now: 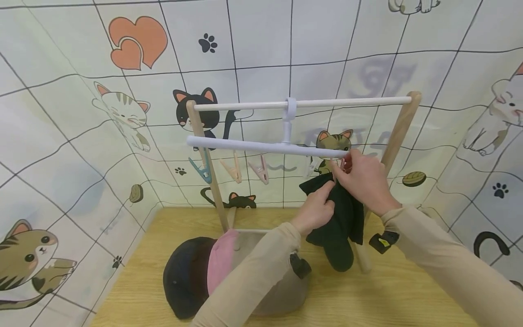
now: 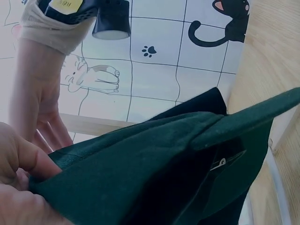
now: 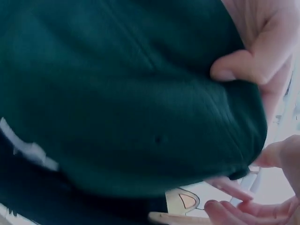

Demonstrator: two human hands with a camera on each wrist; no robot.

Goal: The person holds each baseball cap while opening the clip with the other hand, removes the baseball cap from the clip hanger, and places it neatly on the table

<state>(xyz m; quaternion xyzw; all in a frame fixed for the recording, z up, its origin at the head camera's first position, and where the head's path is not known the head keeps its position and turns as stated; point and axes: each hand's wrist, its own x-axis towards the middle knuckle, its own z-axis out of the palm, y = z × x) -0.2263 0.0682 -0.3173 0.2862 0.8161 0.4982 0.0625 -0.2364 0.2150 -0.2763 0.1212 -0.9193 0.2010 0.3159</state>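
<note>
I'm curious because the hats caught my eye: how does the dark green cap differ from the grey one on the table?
The green cap is very dark, while the grey cap is much paler. The green cap hangs from the left hand, below the hanger, while the grey cap lies on the table. Both are partly hidden in the head view: the green cap by hands, the grey cap by the left sleeve.

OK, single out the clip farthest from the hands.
The blue clip, nearest the left end of the hanger; the peach one and all others hang farther right.
</note>
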